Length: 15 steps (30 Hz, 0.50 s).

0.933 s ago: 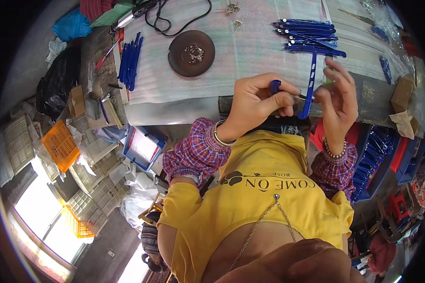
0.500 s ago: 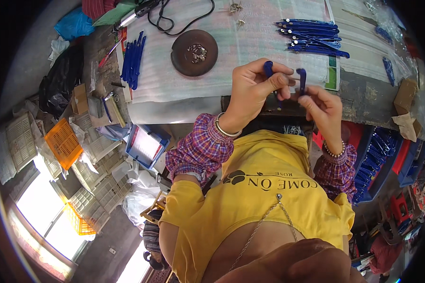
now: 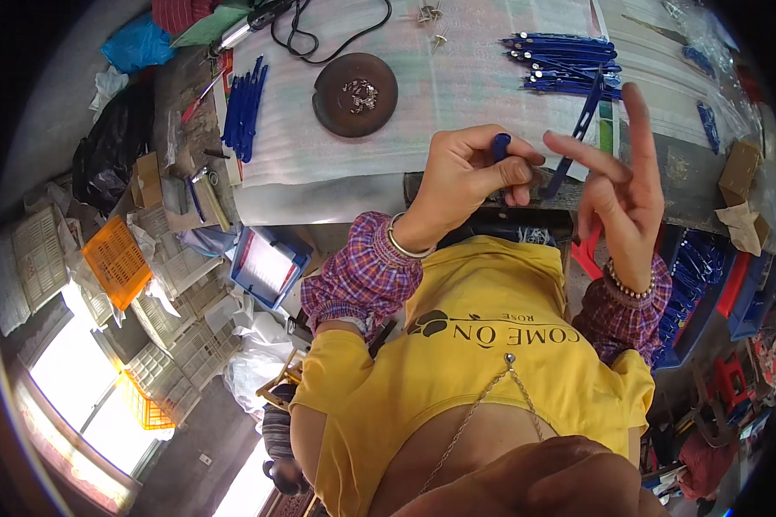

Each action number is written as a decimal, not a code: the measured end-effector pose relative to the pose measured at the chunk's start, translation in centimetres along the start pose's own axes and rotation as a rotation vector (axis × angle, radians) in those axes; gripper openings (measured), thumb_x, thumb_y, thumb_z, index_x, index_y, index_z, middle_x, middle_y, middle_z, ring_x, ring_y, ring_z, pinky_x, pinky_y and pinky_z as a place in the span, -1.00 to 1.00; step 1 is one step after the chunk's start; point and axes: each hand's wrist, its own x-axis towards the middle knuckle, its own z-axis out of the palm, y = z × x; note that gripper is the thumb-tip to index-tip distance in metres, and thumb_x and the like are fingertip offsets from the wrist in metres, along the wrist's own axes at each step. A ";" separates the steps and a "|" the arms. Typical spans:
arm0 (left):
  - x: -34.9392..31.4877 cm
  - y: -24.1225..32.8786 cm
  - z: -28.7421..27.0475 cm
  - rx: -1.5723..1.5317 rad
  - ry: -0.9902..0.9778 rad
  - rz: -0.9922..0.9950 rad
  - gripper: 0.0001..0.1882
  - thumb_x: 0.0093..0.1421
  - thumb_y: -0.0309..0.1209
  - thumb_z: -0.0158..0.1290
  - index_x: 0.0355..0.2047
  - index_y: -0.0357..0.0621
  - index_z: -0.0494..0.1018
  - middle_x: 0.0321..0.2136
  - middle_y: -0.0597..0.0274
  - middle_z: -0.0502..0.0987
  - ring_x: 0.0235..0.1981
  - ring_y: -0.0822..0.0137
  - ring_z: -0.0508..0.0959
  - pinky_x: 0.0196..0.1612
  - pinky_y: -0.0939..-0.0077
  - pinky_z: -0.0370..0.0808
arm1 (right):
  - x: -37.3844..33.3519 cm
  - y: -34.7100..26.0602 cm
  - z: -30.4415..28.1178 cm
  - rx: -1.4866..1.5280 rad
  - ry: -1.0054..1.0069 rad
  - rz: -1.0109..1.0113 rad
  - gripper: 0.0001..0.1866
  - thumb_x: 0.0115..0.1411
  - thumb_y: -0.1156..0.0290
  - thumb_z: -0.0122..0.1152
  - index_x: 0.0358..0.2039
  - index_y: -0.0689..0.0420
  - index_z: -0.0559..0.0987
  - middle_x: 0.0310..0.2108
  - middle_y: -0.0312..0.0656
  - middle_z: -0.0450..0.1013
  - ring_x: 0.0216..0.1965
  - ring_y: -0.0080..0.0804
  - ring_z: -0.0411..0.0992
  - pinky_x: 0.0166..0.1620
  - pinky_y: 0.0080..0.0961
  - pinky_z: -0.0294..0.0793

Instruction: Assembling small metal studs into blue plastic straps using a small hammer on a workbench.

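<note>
My left hand [image 3: 483, 170] is closed around a slim dark-blue handle [image 3: 501, 146], whose rounded end stands up between thumb and fingers. Beside it, my right hand [image 3: 627, 177] has its fingers spread apart, one stretched away from me and another pointing left. A long blue slotted strip [image 3: 585, 119] slants behind that left-pointing finger, its far end overlapping the pile of blue pieces in view. No fingers wrap around the strip; whether it touches the hand is unclear. That pile of slim blue pieces [image 3: 565, 62], several with silver round ends, lies beyond my right hand.
A brown round dish [image 3: 326, 103] on the sheeted table [image 3: 457, 95] holds small metal parts. More blue pieces [image 3: 246, 112] lie to its left, near a black cord [image 3: 295, 39]. A blue bin [image 3: 685, 297] of blue pieces stands below the table at right.
My right hand has moved right and its fingers have spread from their pinch on a blue piece. The strip now slants away from me. My left hand keeps its handle, barely shifted.
</note>
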 end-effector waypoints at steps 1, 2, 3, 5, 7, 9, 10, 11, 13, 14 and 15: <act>-0.1 0.1 -0.1 0.001 0.003 0.001 -0.84 0.15 -0.53 0.13 -0.30 -0.41 0.51 -0.54 0.12 0.56 -0.56 0.44 0.54 -0.48 0.63 0.49 | 0.3 0.1 -0.1 -0.071 0.027 -0.014 -0.25 0.25 0.50 -0.02 0.35 0.11 -0.16 -0.10 0.01 0.50 -0.68 -0.81 0.29 -0.64 -0.91 0.25; -0.1 0.2 -0.2 -0.053 -0.014 -0.018 -0.83 0.15 -0.51 0.13 -0.30 -0.40 0.50 -0.53 0.09 0.56 -0.57 0.42 0.54 -0.49 0.63 0.49 | 0.6 0.2 -0.3 -0.142 0.055 -0.027 -0.26 0.25 0.50 -0.03 0.35 0.10 -0.15 -0.09 0.01 0.50 -0.68 -0.82 0.28 -0.63 -0.91 0.25; -0.2 0.3 -0.2 -0.107 -0.032 -0.037 -0.82 0.15 -0.49 0.14 -0.30 -0.40 0.50 -0.53 0.07 0.57 -0.57 0.40 0.55 -0.50 0.62 0.49 | 0.9 0.7 -0.4 -0.190 0.098 -0.034 -0.32 0.25 0.54 -0.06 0.34 0.09 -0.06 -0.14 -0.05 0.53 -0.69 -0.82 0.26 -0.64 -0.90 0.23; 0.0 0.5 -0.4 -0.118 -0.026 -0.007 -0.82 0.15 -0.48 0.14 -0.30 -0.40 0.50 -0.52 0.05 0.57 -0.57 0.39 0.55 -0.50 0.61 0.49 | 1.1 2.2 -1.4 -0.248 0.092 -0.002 -0.33 0.24 0.56 -0.06 0.33 0.08 -0.01 -0.17 -0.08 0.54 -0.69 -0.83 0.25 -0.64 -0.88 0.22; 0.4 0.6 -0.6 -0.127 -0.021 0.021 -0.81 0.16 -0.47 0.14 -0.30 -0.39 0.50 -0.50 0.03 0.58 -0.57 0.38 0.55 -0.51 0.61 0.49 | 0.8 3.8 -1.6 -0.314 0.120 0.065 -0.35 0.22 0.56 -0.03 0.32 0.06 0.07 -0.28 -0.16 0.57 -0.71 -0.83 0.21 -0.66 -0.85 0.19; 0.8 0.7 -0.9 -0.233 0.048 0.032 -0.81 0.15 -0.48 0.14 -0.29 -0.40 0.50 -0.50 0.02 0.57 -0.58 0.38 0.54 -0.49 0.61 0.49 | 0.0 4.4 -1.5 -0.300 0.088 0.135 -0.33 0.21 0.57 -0.03 0.32 0.05 0.06 -0.29 -0.17 0.57 -0.72 -0.82 0.20 -0.66 -0.85 0.19; 1.1 0.6 -1.1 -0.233 0.050 0.032 -0.81 0.15 -0.48 0.14 -0.29 -0.40 0.50 -0.50 0.02 0.57 -0.58 0.38 0.54 -0.49 0.61 0.49 | -0.4 4.3 -1.4 -0.286 0.055 0.205 -0.31 0.20 0.58 -0.03 0.33 0.05 0.04 -0.31 -0.18 0.58 -0.73 -0.80 0.19 -0.66 -0.85 0.18; 1.5 0.3 -1.2 -0.160 0.098 0.078 -0.82 0.15 -0.49 0.13 -0.29 -0.40 0.50 -0.50 0.03 0.57 -0.58 0.39 0.54 -0.49 0.61 0.49 | -0.9 4.0 -1.2 -0.255 0.010 0.264 -0.29 0.17 0.62 -0.05 0.33 0.11 0.01 -0.32 -0.20 0.58 -0.73 -0.78 0.20 -0.63 -0.85 0.20; 1.7 -0.1 -1.7 -0.083 0.152 0.128 -0.82 0.16 -0.50 0.13 -0.29 -0.40 0.50 -0.50 0.03 0.57 -0.58 0.39 0.54 -0.49 0.61 0.49 | -1.8 3.2 -0.4 -0.209 -0.091 0.245 -0.26 0.16 0.62 -0.08 0.34 0.11 -0.05 -0.34 -0.17 0.57 -0.73 -0.80 0.20 -0.62 -0.86 0.19; 1.7 -0.2 -2.0 -0.023 0.149 0.134 -0.83 0.16 -0.50 0.13 -0.29 -0.40 0.50 -0.50 0.04 0.57 -0.58 0.39 0.54 -0.49 0.61 0.49 | -2.1 2.7 0.0 -0.164 -0.189 0.226 -0.24 0.16 0.63 -0.10 0.35 0.11 -0.12 -0.36 -0.15 0.57 -0.73 -0.81 0.20 -0.61 -0.88 0.18; 1.6 -0.4 -2.1 0.032 0.141 0.135 -0.83 0.16 -0.51 0.12 -0.29 -0.40 0.50 -0.50 0.05 0.57 -0.58 0.40 0.54 -0.50 0.61 0.49 | -2.1 1.5 0.3 -0.158 -0.224 0.215 -0.17 0.13 0.67 -0.11 0.35 0.13 -0.22 -0.32 -0.05 0.57 -0.72 -0.81 0.22 -0.60 -0.89 0.19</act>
